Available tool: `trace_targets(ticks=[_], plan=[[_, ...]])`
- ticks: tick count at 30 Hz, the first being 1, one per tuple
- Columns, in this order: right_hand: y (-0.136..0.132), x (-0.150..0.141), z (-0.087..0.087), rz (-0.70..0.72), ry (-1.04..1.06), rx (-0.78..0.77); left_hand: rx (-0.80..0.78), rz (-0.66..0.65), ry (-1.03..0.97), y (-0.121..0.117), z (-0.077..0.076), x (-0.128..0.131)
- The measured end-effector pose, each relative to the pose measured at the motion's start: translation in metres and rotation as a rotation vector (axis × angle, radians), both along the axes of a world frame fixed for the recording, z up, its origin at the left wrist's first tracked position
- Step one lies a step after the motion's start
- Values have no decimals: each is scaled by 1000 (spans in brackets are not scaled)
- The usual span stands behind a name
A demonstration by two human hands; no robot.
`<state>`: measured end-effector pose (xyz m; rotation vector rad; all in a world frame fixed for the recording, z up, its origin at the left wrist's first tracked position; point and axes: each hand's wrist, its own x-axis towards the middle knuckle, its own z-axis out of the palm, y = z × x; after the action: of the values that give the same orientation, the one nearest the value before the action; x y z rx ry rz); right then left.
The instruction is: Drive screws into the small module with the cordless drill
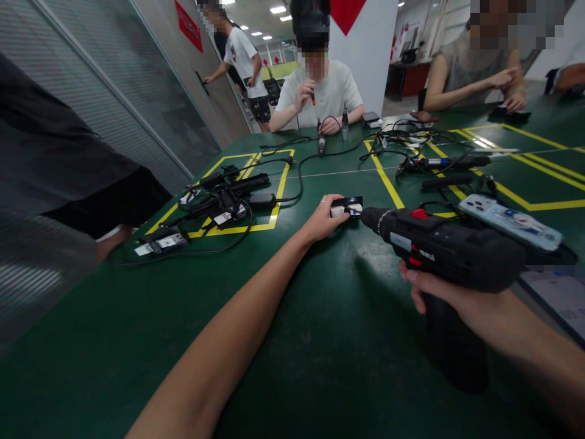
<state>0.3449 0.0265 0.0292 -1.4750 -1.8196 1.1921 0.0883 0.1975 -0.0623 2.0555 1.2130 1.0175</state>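
Note:
My right hand (439,283) is wrapped round the handle of a black cordless drill (457,247) with red details. Its chuck points left, and the tip meets or nearly meets the right end of a small black and white device (340,210) lying on the green table (292,292). Around the left end of that device my left hand (324,219) is closed, thumb on the near side and fingers on the far side. What the device is exactly cannot be made out. The bit itself is too small to see clearly.
Black adapters and cables (228,198) lie heaped inside yellow tape at left. To the right are a power strip (509,222), a black tool (450,163) and more cables. Across the table a person (320,91) holds a screwdriver; another person (475,79) sits at right.

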Motion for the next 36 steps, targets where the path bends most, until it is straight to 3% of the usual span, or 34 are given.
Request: trace_targets(ticks=[21,36], plan=[[-1,-2,3,4,-37,40,-37,1,-7,-2,2,1],[-2,-4,4,-11,60,13,-43,10,-10,-5,4,1]])
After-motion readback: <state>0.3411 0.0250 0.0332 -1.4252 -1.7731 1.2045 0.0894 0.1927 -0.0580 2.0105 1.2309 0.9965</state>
